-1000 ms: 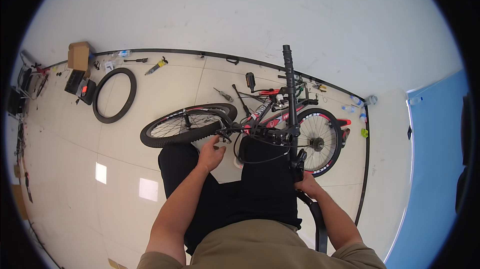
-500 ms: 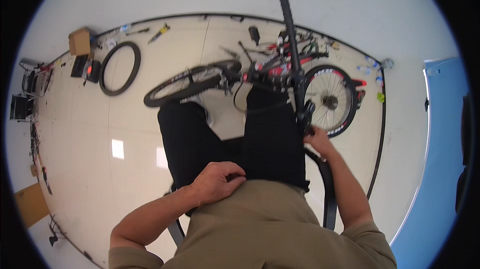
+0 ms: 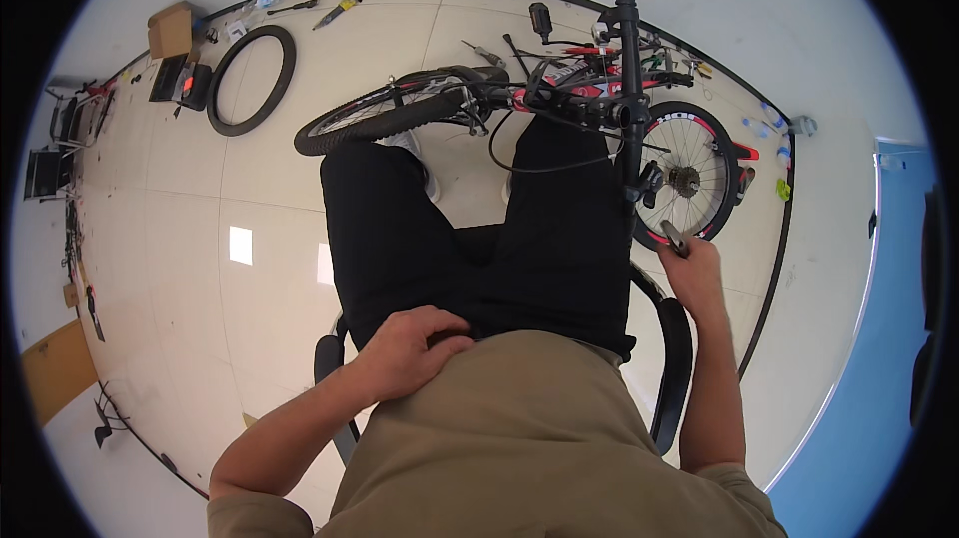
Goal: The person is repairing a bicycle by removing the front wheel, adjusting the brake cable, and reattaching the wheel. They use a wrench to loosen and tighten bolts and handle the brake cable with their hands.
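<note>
My left hand [image 3: 410, 350] rests on my lap at the shirt's hem, fingers loosely bent and thumb apart, with nothing visible in it. On the right, my right hand [image 3: 693, 273] is closed around a small grey metal tool [image 3: 675, 238] whose rounded end sticks out past the fingers; its exact kind cannot be told. Just left of that hand is the near end of a black handlebar [image 3: 629, 68], with a brake lever and clamp [image 3: 649, 181] on it. The bar belongs to a red and black bicycle [image 3: 589, 88] lying across the floor before my knees.
The bicycle's front tyre [image 3: 385, 128] reaches past my left knee. A separate-looking rear wheel [image 3: 687, 178] with sprockets lies at right. Farther left are a loose tyre [image 3: 222, 103] and a cardboard box [image 3: 172, 30]. Chair armrests [image 3: 675, 368] flank me. Bottles [image 3: 764, 126] lie along the right wall.
My right hand has moved right, away from the handlebar's near end, and the grey tool now shows in it. The view has tilted, so the bicycle appears higher. My left hand stays on my lap.
</note>
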Motion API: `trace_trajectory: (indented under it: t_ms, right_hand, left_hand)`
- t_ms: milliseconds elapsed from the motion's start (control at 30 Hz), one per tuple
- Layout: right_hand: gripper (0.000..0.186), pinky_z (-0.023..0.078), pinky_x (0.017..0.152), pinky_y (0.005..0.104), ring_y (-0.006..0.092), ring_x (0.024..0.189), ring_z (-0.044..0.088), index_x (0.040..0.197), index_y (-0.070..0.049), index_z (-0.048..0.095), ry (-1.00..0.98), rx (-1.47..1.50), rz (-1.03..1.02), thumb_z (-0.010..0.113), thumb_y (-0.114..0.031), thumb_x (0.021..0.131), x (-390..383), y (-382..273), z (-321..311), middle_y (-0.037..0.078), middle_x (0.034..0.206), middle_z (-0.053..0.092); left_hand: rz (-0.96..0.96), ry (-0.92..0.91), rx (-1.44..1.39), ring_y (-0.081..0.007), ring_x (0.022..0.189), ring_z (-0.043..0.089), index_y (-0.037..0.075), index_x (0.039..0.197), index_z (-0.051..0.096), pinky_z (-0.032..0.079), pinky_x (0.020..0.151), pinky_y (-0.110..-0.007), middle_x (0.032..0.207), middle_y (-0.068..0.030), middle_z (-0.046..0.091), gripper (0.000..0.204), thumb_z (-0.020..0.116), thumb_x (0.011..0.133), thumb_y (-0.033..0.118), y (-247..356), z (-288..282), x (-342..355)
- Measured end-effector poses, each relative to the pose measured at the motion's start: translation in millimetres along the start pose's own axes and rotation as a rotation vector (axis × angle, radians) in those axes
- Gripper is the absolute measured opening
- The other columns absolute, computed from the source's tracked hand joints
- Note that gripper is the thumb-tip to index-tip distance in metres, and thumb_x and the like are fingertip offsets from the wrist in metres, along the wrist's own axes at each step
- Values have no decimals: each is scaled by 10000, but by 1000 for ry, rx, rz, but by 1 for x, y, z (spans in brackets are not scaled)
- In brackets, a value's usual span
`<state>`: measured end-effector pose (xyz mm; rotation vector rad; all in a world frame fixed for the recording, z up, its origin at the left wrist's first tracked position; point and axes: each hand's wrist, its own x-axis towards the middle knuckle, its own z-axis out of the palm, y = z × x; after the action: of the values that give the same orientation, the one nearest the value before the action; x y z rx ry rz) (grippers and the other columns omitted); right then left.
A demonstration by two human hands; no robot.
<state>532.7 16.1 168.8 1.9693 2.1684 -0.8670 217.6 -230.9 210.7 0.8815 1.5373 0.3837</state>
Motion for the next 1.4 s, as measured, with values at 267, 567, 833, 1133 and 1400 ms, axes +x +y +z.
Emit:
trace_trajectory:
  t_ms: [267, 567, 833, 1133, 1400]
  right_hand:
    - [197, 458, 584, 334, 200, 588, 591, 912, 14, 705, -595, 339, -247, 709, -183, 898, -74, -97, -4, 140, 690, 657]
    - [266, 525, 768, 357, 355, 838, 669, 1002, 11, 719, -878, 146, -600, 707, -196, 835, -61, -114, 46, 208, 895, 699]
    - [473, 514, 782, 309, 184, 828, 650, 1078, 51, 703, -1111, 180, -325, 769, -311, 780, -56, -128, 40, 144, 896, 715]
    - [383, 500, 775, 295, 125, 825, 619, 1014, 33, 704, -1127, 260, -179, 768, -287, 815, -53, -128, 55, 71, 881, 702]
    - [476, 498, 789, 313, 162, 869, 627, 1083, 41, 668, -1223, 191, -341, 772, -272, 741, -61, -130, 45, 79, 923, 675]
  left_hand:
    - [376, 93, 265, -265, 1000, 613, 52, 1040, 708, 523, 826, -343, 1089, -97, 665, 179, 735, 871, 106, 26, 11, -20]
    - [404, 131, -49, -275, 1022, 650, 45, 1098, 690, 532, 895, -361, 1099, -93, 705, 191, 649, 911, 37, 8, 15, -64]
    - [-205, 515, -445, -162, 943, 684, -12, 1129, 683, 538, 858, -288, 1009, -108, 737, 214, 605, 931, -38, -39, 45, -102]
    - [424, 440, -101, -281, 988, 624, 25, 1118, 710, 510, 857, -361, 1058, -94, 715, 287, 730, 833, -12, -14, 39, -66]
    - [503, 249, 86, -267, 915, 641, 24, 1140, 711, 526, 794, -353, 1016, -84, 721, 316, 722, 827, -10, -3, 21, -76]
